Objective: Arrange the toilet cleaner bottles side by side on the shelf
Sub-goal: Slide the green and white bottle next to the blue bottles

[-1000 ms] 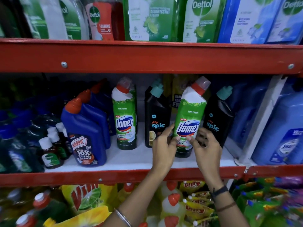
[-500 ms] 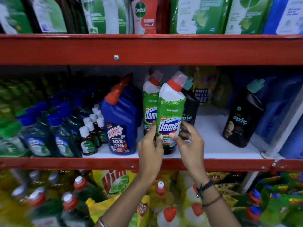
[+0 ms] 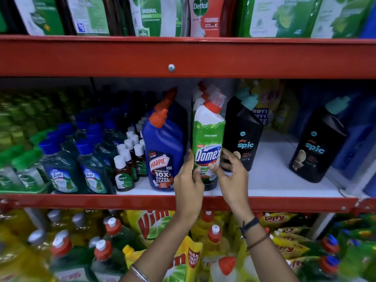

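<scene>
— Green and white plastic is pinched low down: the Domex bottle is clasped by the left hand at its left edge, with the right hand clenched on its front and right side.

— And where is it set?

— Upright near the front of the white shelf, between the blue Harpic bottle and a black Spic bottle. Placement is judged the step in hand. Next, release is called for, then the far Spic bottle, well apart, is likely to be drawn in.
</scene>
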